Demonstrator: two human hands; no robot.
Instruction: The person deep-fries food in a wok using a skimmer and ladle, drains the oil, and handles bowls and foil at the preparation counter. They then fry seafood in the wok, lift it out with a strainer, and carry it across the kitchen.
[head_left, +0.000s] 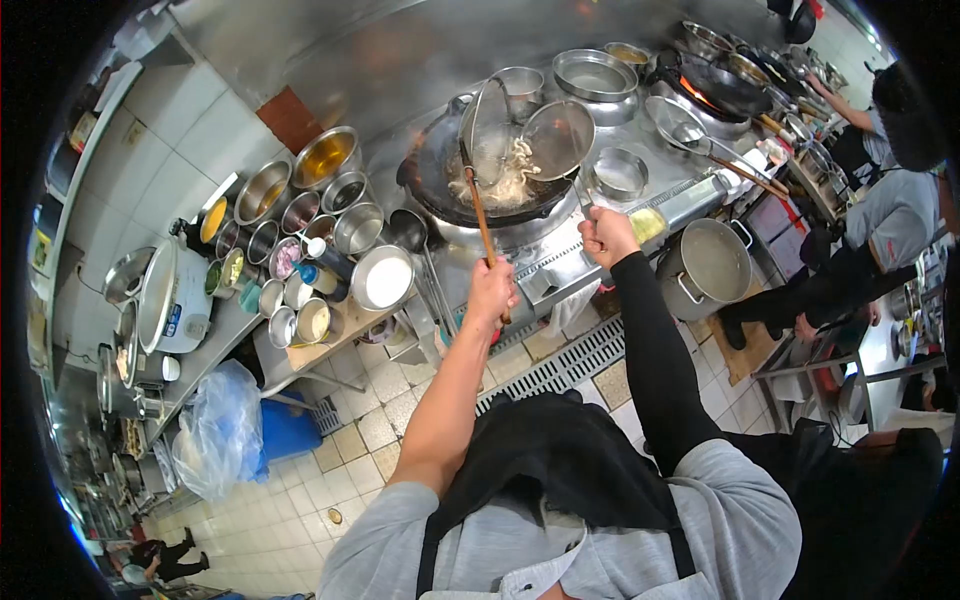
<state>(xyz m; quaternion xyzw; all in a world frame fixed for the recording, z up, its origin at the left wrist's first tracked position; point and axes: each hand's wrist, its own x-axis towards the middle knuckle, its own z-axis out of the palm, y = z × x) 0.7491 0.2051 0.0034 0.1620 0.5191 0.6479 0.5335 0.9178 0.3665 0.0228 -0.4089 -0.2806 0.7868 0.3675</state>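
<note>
My left hand point(492, 292) is closed round the long wooden handle point(477, 215) of a wire strainer point(487, 130), which is tilted up over a black wok point(430, 165). My right hand point(609, 237) grips the handle of a second, round mesh strainer point(559, 140), held over the wok's right side. Between the two strainers, pale strips of food point(515, 180) lie in and above the wok, with bubbling liquid around them. How much food rests on either mesh is hard to tell.
Metal bowls of ingredients point(383, 277) stand at the left, near a ladle point(408, 230). A large pot point(712, 262) is right of my right hand. Behind the stove sits a metal basin point(595, 75). Another person point(890, 215) works at the far right.
</note>
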